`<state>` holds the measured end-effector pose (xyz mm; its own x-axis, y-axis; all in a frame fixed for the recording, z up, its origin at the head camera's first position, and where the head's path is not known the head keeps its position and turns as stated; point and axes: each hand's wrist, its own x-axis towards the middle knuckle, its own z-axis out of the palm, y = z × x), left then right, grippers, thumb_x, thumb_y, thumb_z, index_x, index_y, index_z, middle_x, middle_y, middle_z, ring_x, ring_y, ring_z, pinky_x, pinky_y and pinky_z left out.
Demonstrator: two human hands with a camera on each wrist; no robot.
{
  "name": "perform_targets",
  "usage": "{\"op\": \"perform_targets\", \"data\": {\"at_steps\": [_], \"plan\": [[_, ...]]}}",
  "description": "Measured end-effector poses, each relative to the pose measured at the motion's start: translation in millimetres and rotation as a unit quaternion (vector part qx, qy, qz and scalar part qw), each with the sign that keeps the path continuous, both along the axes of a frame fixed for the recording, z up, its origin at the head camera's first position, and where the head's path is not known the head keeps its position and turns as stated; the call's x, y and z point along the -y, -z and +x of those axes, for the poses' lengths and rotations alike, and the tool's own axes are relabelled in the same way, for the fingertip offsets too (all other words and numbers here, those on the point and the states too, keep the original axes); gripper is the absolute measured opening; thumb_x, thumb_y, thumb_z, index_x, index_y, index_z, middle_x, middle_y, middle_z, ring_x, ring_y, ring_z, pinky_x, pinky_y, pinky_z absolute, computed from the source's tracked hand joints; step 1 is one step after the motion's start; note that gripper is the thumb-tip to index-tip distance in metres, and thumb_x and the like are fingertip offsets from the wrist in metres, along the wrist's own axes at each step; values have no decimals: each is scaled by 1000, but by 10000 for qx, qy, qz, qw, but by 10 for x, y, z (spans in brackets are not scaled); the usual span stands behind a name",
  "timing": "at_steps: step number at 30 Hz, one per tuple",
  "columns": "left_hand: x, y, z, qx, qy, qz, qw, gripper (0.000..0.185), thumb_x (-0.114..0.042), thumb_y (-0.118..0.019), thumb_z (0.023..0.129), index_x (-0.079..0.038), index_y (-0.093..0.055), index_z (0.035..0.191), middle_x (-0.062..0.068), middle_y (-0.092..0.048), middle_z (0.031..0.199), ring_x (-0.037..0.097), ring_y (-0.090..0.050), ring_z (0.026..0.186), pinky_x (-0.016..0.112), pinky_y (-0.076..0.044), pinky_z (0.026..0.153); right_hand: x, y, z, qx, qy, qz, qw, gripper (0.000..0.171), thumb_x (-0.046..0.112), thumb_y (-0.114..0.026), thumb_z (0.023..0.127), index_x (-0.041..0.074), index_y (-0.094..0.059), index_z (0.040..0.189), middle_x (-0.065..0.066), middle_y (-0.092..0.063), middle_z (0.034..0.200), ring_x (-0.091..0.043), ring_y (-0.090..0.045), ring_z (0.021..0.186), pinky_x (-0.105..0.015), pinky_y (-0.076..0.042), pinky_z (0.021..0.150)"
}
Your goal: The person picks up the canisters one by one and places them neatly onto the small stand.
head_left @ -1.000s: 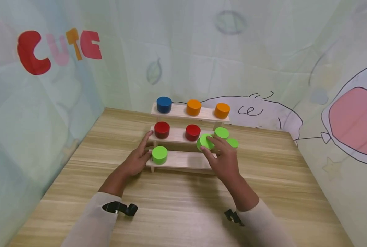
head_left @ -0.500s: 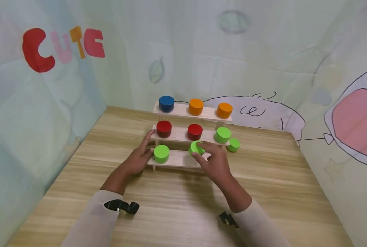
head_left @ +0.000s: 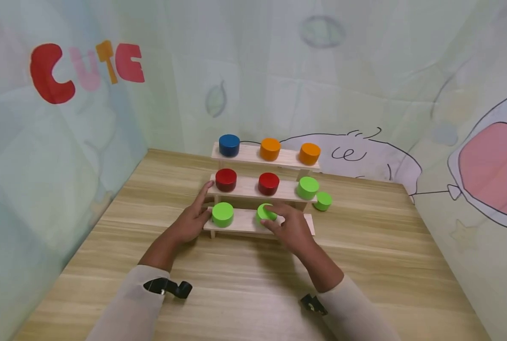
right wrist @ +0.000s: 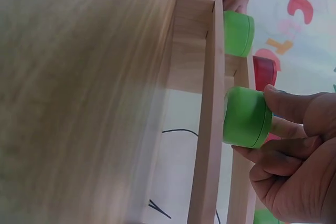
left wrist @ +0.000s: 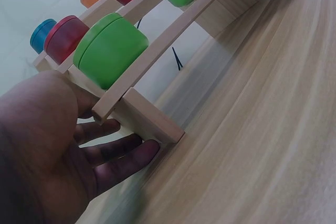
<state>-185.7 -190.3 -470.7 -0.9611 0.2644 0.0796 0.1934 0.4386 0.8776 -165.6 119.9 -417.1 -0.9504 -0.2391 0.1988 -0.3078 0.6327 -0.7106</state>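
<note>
A stepped wooden rack (head_left: 245,227) of three tiers stands on the table. My right hand (head_left: 294,229) pinches a green cylinder block (right wrist: 245,117) by its sides, thumb on top edge, at the middle of the lowest tier. In the right wrist view the block's base meets the plank. My left hand (head_left: 189,221) touches the rack's left end, its fingers (left wrist: 128,156) fairly straight against the end support. Beside it, a green cylinder block (left wrist: 111,50) sits at the left of the lowest tier. The middle tier bears two red blocks (head_left: 268,183) and a green block (head_left: 307,188).
On the top tier stand a blue block (head_left: 229,145) and two orange blocks (head_left: 270,149). Another green block (head_left: 322,201) lies on the wooden table (head_left: 236,293) right of the rack. A printed curtain (head_left: 253,71) hangs behind and at both sides.
My right hand has carried the green cylinder block leftward and down, from near the right end onto the middle of the lowest tier. The left hand stays at the rack's left end.
</note>
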Motion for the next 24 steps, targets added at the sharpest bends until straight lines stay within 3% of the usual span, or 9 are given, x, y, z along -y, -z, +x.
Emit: {"op": "perform_targets", "data": {"at_steps": [6, 17, 24], "plan": [[10, 13, 6, -54, 25, 14, 10000, 81, -11, -45, 115, -42, -2, 176, 21, -17, 183, 55, -52, 149, 74, -35, 125, 12, 42, -16, -132, -107, 98, 9998, 41, 16, -90, 91, 9, -81, 130, -16, -76, 140, -35, -72, 132, -54, -65, 94], [12, 7, 0, -102, 36, 36, 9999, 81, -10, -46, 115, -41, -3, 176, 18, -16, 184, 55, -52, 148, 74, -35, 125, 30, 30, -2, -91, -73, 212, 9997, 41, 17, -90, 92, 9, -81, 131, -15, -75, 141, -35, -72, 133, -54, -65, 97], [11, 9, 6, -71, 48, 72, 9999, 81, -10, -45, 115, -41, -2, 176, 19, -17, 183, 56, -52, 149, 74, -36, 125, 37, 14, 17, -37, -7, 178, 9998, 46, 16, -92, 89, 11, -79, 133, -8, -79, 134, -29, -74, 123, -53, -64, 98]]}}
